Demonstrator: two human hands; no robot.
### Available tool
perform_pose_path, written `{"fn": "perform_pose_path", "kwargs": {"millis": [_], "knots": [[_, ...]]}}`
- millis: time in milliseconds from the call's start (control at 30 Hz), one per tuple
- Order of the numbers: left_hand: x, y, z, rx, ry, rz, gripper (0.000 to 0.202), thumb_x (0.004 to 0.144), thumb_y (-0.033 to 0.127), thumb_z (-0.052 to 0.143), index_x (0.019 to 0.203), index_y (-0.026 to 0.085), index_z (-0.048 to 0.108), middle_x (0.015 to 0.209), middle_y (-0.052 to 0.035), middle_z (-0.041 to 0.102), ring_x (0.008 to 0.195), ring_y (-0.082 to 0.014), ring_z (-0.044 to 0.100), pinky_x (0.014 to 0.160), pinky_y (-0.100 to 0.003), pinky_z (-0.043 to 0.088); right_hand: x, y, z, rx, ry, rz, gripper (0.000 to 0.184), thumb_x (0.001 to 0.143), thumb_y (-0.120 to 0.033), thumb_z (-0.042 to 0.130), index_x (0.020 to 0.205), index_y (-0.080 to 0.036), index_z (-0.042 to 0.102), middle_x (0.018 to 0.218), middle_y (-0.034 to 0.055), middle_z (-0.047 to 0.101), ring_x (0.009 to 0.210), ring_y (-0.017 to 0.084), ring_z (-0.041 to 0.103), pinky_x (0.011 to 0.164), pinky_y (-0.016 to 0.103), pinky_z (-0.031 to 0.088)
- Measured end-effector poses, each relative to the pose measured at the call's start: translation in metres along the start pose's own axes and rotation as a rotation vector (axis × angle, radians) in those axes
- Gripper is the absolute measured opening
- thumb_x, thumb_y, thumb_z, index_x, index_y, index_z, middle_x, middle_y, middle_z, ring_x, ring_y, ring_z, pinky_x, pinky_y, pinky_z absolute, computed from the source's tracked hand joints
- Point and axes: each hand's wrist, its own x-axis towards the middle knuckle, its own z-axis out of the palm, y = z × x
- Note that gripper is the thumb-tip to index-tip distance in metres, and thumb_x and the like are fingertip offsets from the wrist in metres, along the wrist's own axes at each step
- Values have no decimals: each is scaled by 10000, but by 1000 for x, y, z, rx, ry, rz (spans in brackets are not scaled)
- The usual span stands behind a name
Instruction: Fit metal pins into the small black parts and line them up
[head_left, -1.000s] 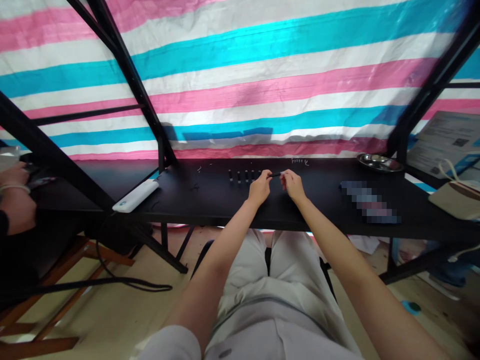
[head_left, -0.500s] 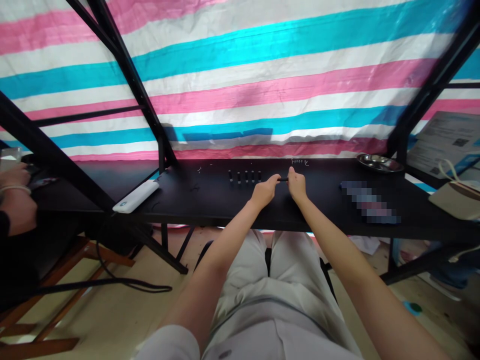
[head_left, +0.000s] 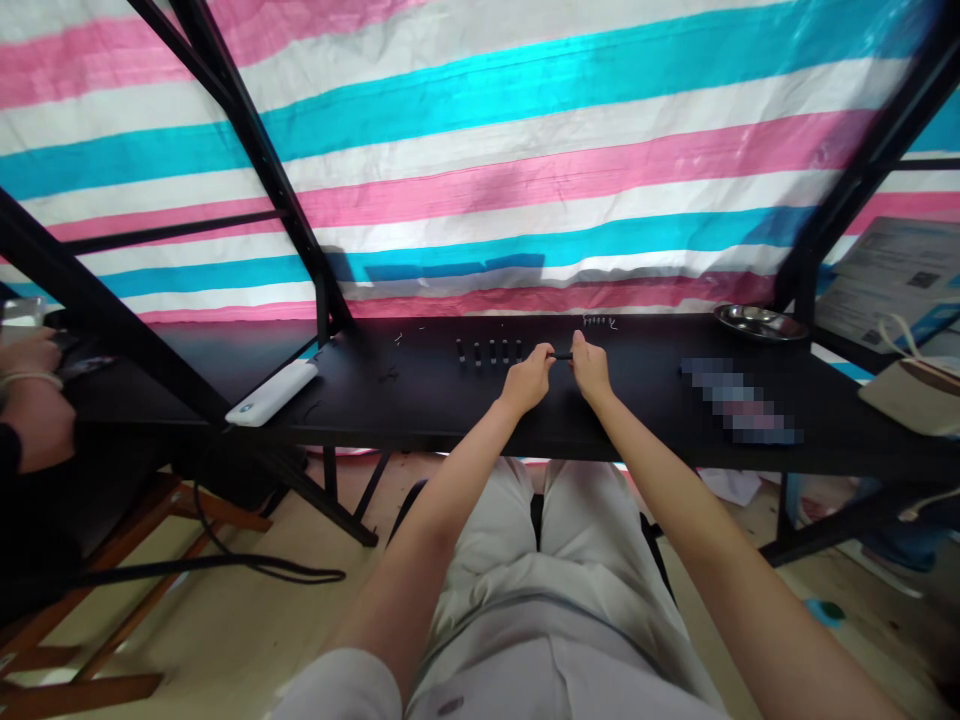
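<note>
A small black rod [head_left: 561, 355] lies level between the two hands, just above the back half of the black table [head_left: 420, 405]. The left hand [head_left: 527, 380] pinches one end with closed fingertips and the right hand [head_left: 589, 368] pinches the other end the same way, knuckles close together. The rod is too small to make out in detail. Just to the left of the left hand, a row of short black upright pieces [head_left: 489, 352] stands on the tabletop, near enough to crowd that hand's side. Behind the right hand, near the table's far edge, a cluster of tiny pale-tipped parts [head_left: 598, 321] sits close to the striped tarp [head_left: 480, 180]. Farther right lie a blurred patch [head_left: 739, 402] and a shallow metal dish [head_left: 759, 321], both well apart from the hands. A white power bank [head_left: 271, 392] rests toward the left, by the slanted black frame post [head_left: 319, 270]. The tabletop in front of the hands, toward its near edge, is bare, as is the stretch between the power bank and the upright pieces. At the far left, another person's hand [head_left: 30, 395] works at a neighbouring surface. A beige pouch [head_left: 911, 395] sits at the far right, beyond the table's end.
</note>
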Motion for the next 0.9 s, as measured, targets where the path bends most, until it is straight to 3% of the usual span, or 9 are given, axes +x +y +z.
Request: {"fn": "perform_pose_path", "kwargs": {"millis": [333,900], "knots": [[-2,2,-4,53,-3,-1,324,959,287,174,1009,184,477,942,-69,620,776,-160,618,657,-245,428,-4,-7,0,-97,-20,-81,555,875,-587,253,469,-219,337,424,-11,398,444,112,378,482,262,293],[3,-6,0,43,126,-127,338,953,311,233,830,177,518,709,-52,605,659,-167,604,617,-248,407,-7,-12,2,-132,-57,-167,501,876,-574,270,524,-217,275,481,-43,299,494,96,292,517,258,246]]}}
